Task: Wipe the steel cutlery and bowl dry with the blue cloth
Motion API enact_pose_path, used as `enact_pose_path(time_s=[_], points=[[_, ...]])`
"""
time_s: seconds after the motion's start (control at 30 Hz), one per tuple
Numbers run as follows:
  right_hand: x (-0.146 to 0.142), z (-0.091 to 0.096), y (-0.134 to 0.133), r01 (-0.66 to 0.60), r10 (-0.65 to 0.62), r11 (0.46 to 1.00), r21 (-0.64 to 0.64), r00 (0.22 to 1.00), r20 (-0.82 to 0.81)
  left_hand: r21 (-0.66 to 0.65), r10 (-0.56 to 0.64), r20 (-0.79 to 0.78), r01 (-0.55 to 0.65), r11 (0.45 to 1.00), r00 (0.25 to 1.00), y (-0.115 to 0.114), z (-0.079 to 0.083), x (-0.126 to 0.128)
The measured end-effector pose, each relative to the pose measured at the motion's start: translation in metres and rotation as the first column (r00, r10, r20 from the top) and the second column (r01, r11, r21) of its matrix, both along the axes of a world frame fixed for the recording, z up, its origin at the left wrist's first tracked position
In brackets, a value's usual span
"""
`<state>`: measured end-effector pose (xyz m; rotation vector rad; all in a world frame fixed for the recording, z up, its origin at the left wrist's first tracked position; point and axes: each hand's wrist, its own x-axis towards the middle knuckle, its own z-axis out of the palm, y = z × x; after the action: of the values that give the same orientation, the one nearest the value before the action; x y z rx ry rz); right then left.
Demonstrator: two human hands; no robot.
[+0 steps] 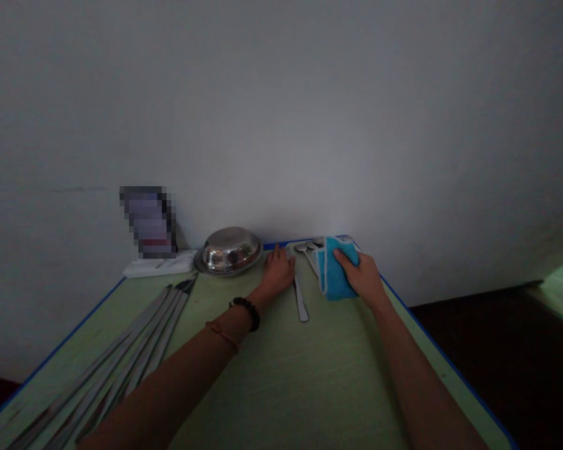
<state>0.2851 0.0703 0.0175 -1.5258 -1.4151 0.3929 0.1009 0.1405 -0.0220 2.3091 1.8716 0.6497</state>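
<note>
My left hand [279,272] is low over the far part of the table, fingers stretched forward and a little apart. Beside its palm lies a metal utensil [301,306], its handle pointing toward me; the other end is partly hidden by the hand, so its kind does not show. My right hand [363,278] grips a folded blue cloth [335,275] with pale edging, thumb on top. Just left of the cloth and partly behind it are several metal spoons [304,251], bowls toward the wall.
An upturned steel bowl [232,250] sits on a plate near the wall. Left of it, a blurred-out phone-like screen [150,222] leans above a white block [159,265]. Several long flat metal strips [136,340] lie along the left of the green table [281,387], which has blue edges.
</note>
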Motion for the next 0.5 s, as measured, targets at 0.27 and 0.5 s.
enact_pose_path(time_s=[0.27,0.5], points=[[-0.001,-0.001,-0.002,-0.002,0.002,1.000,0.021,1.000,0.030,-0.078,-0.197,-0.168,0.186,0.979,0.966,-0.035,-0.007,-0.016],[0.004,-0.001,-0.004,0.069,-0.070,0.997,0.035,0.996,0.052,-0.031,-0.226,-0.195,0.224,0.974,0.954,-0.016,-0.005,-0.004]])
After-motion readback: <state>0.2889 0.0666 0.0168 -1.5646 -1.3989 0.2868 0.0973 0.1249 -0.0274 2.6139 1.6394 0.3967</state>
